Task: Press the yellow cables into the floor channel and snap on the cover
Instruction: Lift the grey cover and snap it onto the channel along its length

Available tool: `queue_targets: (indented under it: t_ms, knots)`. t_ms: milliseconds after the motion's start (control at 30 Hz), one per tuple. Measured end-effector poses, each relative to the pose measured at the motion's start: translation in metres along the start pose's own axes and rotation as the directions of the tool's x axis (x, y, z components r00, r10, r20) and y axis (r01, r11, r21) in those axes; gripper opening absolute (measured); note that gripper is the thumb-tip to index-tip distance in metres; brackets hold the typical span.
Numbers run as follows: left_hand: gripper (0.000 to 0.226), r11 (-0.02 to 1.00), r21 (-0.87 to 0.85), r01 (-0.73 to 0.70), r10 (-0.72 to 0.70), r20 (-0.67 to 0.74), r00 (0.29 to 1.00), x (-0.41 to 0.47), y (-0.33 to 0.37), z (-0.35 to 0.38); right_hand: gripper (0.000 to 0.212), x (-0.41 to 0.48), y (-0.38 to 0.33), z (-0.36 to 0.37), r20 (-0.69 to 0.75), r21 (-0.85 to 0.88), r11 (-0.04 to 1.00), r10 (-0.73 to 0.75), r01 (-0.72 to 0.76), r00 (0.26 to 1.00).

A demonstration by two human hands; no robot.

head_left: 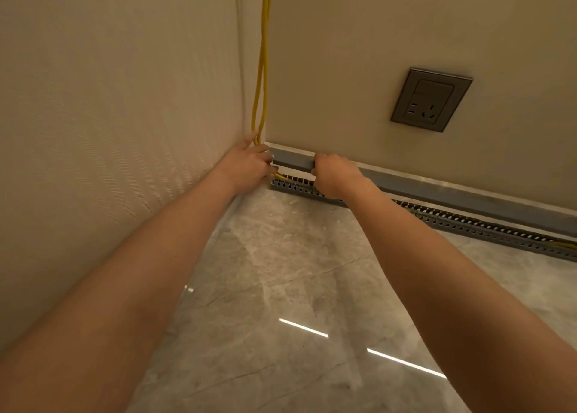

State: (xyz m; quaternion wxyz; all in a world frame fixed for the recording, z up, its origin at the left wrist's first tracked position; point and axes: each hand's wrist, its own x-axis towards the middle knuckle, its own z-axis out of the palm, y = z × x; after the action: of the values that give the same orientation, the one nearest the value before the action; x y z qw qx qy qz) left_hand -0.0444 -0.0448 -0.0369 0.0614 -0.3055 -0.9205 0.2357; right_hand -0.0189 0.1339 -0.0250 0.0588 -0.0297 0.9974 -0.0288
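Two yellow cables (261, 69) hang down the room corner and bend into the grey slotted floor channel (474, 227), which runs along the foot of the right wall. A bit of yellow shows inside the channel near the corner and at the far right. The long grey cover (293, 162) lies along the wall just above the channel, slightly raised at the corner end. My left hand (249, 164) grips the cover's corner end, right beside the cables. My right hand (334, 175) grips the cover a short way to the right, its fingers curled over the top edge.
A dark grey wall socket (431, 100) sits on the right wall above the channel. A textured wall (109, 131) closes off the left side. Glossy grey marble floor (296, 287) stretches under my forearms, with light streaks reflected in it.
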Motion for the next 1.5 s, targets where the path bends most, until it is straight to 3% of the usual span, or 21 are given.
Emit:
queue_targets:
  t_ms: [200,433,600,800,900,1000,1267,1400,1500]
  knots:
    - [0.045,0.995,0.084,-0.056,0.043,0.147,0.988,-0.003,-0.006,-0.021,0.034,-0.004,0.001,0.002,-0.005,-0.036,0.999,-0.033,0.033,0.999]
    - [0.041,0.996,-0.026,0.084,-0.08,0.126,0.989,0.003,-0.003,-0.022,0.031,-0.014,0.004,0.015,0.031,-0.083,0.996,-0.03,0.032,0.999]
    - [0.051,0.996,0.075,0.041,-0.048,0.096,0.994,0.013,0.008,-0.012,0.03,-0.015,0.005,0.018,0.024,-0.082,0.996,-0.041,0.043,0.999]
    - [0.065,0.988,-0.139,0.074,-0.061,0.098,0.993,0.019,0.016,-0.004,0.031,-0.017,0.005,0.014,0.021,-0.127,0.988,-0.082,0.084,0.996]
    - [0.046,0.971,-0.231,0.06,-0.046,0.067,0.997,0.02,0.018,-0.003,0.031,-0.017,0.005,0.013,0.038,-0.149,0.984,-0.095,0.1,0.995]
    - [0.032,0.952,-0.299,0.065,-0.045,0.072,0.996,0.022,0.019,-0.007,0.033,-0.017,0.007,0.013,0.064,-0.113,0.988,-0.095,0.102,0.993]
    - [0.029,0.945,-0.321,0.069,-0.027,0.133,0.991,0.029,0.02,-0.013,0.034,-0.001,0.009,0.008,0.082,0.04,0.996,-0.086,0.083,0.993]
    - [0.03,0.904,-0.423,0.065,0.012,0.177,0.984,0.031,0.021,-0.018,0.027,0.005,0.011,0.007,0.106,0.215,0.977,-0.022,-0.001,0.994]
    - [0.032,0.877,-0.474,0.081,0.047,0.253,0.966,0.039,0.015,-0.023,0.028,0.006,0.01,0.007,0.143,0.229,0.972,0.011,-0.044,0.99]
